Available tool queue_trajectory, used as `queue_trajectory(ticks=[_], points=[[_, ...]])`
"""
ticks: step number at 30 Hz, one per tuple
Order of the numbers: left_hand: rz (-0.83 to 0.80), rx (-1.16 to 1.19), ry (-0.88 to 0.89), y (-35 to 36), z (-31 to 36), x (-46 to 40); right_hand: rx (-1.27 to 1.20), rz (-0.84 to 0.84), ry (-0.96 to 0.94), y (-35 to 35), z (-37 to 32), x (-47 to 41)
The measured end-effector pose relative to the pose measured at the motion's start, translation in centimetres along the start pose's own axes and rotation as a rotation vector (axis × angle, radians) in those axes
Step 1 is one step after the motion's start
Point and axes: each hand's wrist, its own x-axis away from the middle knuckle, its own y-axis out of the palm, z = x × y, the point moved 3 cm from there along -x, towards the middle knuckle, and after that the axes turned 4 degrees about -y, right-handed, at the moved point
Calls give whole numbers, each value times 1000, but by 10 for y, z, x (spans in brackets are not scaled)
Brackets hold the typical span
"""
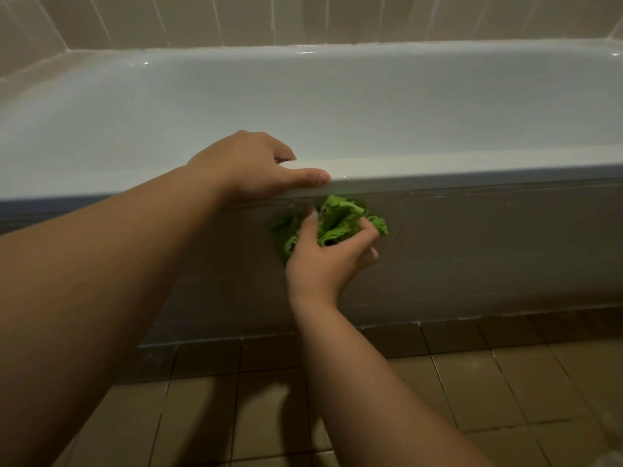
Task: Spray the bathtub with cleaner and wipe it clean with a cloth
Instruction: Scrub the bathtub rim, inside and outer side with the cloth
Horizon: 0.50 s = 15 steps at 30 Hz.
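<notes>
- Two bare arms are seen reaching forward over the brown floor tiles (505, 382) toward the bathtub (438, 163).
- Right hand (323, 261): fingers and thumb are curled round a bunched green cloth (340, 220), which is held against the tub's dark front panel (488, 244), just below the rim.
- Left hand (249, 166): laid on the near rim, thumb stretched along the outer edge, fingers bent over the inner edge; the rim appears to be gripped for support.
- Step judged in hand: wiping the outer panel. Better coverage would likely be had with the cloth opened flatter, pressed firmly, and drawn in overlapping passes under the rim's lip.
- White basin interior lies beyond the rim; whether it is wet with cleaner cannot be told.
- No spray bottle is in view.
- Beige wall tiles (236, 18) are noted behind the tub.
</notes>
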Motion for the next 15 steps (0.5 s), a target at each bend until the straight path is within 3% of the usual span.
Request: queue_trajectory(ticks=[4, 9, 15], points=[[-8, -16, -6, -1, -1, 0, -23, 158, 58, -11, 6, -16], [-13, -4, -8, 1, 0, -2, 1, -32, 8, 6, 2, 9], [7, -3, 1, 1, -2, -3, -74, 141, 45, -15, -10, -22]])
